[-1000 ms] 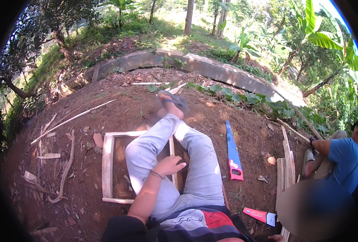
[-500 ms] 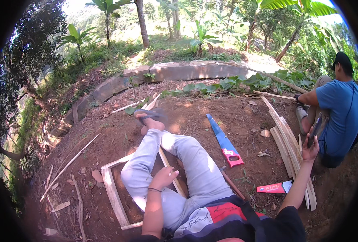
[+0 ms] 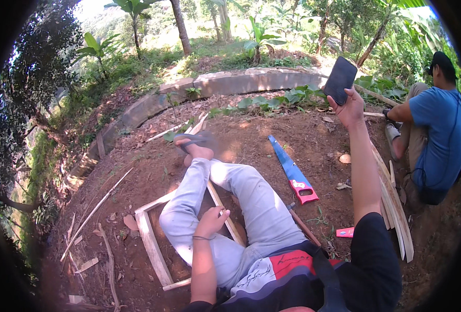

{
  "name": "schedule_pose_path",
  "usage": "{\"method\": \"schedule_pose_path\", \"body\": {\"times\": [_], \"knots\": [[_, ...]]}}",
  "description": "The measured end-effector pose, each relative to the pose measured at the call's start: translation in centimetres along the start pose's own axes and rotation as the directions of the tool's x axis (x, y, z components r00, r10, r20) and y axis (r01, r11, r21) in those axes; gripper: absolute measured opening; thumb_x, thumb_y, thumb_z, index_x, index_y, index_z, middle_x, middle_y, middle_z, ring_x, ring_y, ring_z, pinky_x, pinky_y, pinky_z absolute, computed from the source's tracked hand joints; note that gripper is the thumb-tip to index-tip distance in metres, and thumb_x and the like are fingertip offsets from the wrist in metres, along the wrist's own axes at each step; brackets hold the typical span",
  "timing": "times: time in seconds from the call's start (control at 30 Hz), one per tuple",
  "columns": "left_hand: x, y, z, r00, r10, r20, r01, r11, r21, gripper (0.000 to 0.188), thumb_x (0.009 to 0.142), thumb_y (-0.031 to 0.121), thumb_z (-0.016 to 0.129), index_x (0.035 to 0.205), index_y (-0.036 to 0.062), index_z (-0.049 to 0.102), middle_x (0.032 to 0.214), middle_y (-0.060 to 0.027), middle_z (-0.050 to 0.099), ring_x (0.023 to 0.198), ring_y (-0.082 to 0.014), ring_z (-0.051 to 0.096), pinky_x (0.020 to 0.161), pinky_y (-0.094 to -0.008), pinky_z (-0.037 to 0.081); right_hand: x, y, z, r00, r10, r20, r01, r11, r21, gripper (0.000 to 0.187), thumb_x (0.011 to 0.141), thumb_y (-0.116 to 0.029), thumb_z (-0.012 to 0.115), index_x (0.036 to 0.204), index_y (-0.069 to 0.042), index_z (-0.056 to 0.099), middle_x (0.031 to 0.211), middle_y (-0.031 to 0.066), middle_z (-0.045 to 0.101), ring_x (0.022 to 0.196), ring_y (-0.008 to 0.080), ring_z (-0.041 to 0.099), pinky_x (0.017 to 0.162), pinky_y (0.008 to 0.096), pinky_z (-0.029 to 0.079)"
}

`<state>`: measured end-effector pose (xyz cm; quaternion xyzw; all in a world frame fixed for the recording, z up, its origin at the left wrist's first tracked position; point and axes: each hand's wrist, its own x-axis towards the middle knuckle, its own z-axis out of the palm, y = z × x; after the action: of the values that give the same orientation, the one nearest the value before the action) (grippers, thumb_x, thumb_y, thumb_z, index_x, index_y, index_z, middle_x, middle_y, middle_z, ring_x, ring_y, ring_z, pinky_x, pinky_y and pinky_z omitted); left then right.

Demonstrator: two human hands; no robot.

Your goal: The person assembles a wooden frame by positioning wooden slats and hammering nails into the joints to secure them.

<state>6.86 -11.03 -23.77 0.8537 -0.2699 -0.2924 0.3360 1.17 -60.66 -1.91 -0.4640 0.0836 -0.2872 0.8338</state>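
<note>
Raised at upper right, my right hand (image 3: 351,110) grips a dark smartphone (image 3: 340,81) by its lower end, its black face showing. My left hand (image 3: 210,223) rests by my thigh with its fingers curled. Something small may be between thumb and forefinger, too small to make out. A wooden frame of pale strips (image 3: 154,248) lies on the soil under and beside my bent legs (image 3: 181,221). To the right of my legs is a handsaw (image 3: 288,169) with a blue blade and red handle. A hammer (image 3: 306,226) with a brown handle lies along my right thigh.
A person in a blue shirt (image 3: 441,140) sits at the far right. Long wooden boards (image 3: 394,208) and a red saw sleeve (image 3: 345,232) lie near my right arm. Thin sticks (image 3: 96,214) are scattered at left. A low concrete wall (image 3: 251,80) curves behind, before plants.
My right hand has swung up and to the left with the smartphone, from beside the seated person to in front of the wall. The left hand stays by my thigh.
</note>
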Motion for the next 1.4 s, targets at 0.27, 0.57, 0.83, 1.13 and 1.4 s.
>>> {"method": "schedule_pose_path", "body": {"times": [0.27, 0.57, 0.83, 1.13, 1.4], "knots": [[0.1, -0.2, 0.0, 1.0, -0.001, -0.003, 0.0, 1.0, -0.018, 0.047, 0.09, 0.038, 0.056, 0.112, -0.0032, 0.06, 0.102, -0.0245, 0.062, 0.095, -0.0367, 0.06, 0.085, -0.0408, 0.047, 1.8, 1.5, 0.3, 1.0, 0.002, -0.024, -0.006, 0.986, -0.165, 0.042, 0.089, -0.014, 0.046, 0.129, -0.014, 0.033, 0.121, 0.0139, 0.053, 0.107, 0.0301, 0.059, 0.077, 0.0388, 0.059], [0.3, -0.4, 0.0, 1.0, -0.024, 0.01, 0.024, 1.0, -0.008, 0.05, 0.09, 0.04, 0.055, 0.116, -0.0018, 0.059, 0.105, -0.0246, 0.061, 0.097, -0.0363, 0.06, 0.087, -0.0412, 0.046, 1.2, 2.3, -0.8, 0.99, 0.059, -0.132, -0.056, 0.998, 0.029, 0.043, 0.093, -0.027, 0.048, 0.131, -0.011, 0.04, 0.125, 0.0113, 0.054, 0.113, 0.0266, 0.055, 0.083, 0.0426, 0.055], [0.7, -1.4, 0.6, 1.0, -0.014, -0.014, 0.014, 1.0, -0.019, 0.047, 0.09, 0.04, 0.055, 0.111, -0.0018, 0.06, 0.1, -0.0228, 0.062, 0.095, -0.0347, 0.06, 0.084, -0.0394, 0.047, -5.5, 5.0, -5.1, 0.943, -0.08, 0.323, -0.157, 0.75, 0.643, 0.062, 0.091, -0.042, 0.043, 0.145, -0.013, 0.031, 0.15, 0.0144, 0.028, 0.143, 0.0382, 0.009, 0.103, 0.0654, 0.028], [0.3, -1.7, 0.9, 1.0, -0.008, -0.03, 0.008, 1.0, 0.0, 0.046, 0.09, 0.04, 0.055, 0.109, -0.0008, 0.062, 0.103, -0.0239, 0.062, 0.101, -0.0374, 0.058, 0.088, -0.0419, 0.045, -26.3, 3.4, -12.5, 0.755, 0.489, -0.436, -0.418, 0.872, 0.254, 0.056, 0.091, -0.059, 0.04, 0.123, -0.014, 0.052, 0.113, 0.0074, 0.061, 0.092, 0.0264, 0.063, 0.07, 0.0553, 0.05], [0.5, -0.1, 0.4, 0.999, -0.011, 0.046, 0.01, 0.999, 0.039, 0.048, 0.09, 0.04, 0.055, 0.112, -0.0024, 0.06, 0.106, -0.0256, 0.062, 0.101, -0.0382, 0.059, 0.088, -0.0419, 0.047, -49.9, -0.6, -21.4, 0.452, 0.189, -0.872, -0.493, -0.762, -0.421, 0.066, 0.083, -0.048, 0.063, 0.132, -0.018, 0.031, 0.127, 0.019, 0.042, 0.116, 0.0356, 0.045, 0.083, 0.0566, 0.046]]}}
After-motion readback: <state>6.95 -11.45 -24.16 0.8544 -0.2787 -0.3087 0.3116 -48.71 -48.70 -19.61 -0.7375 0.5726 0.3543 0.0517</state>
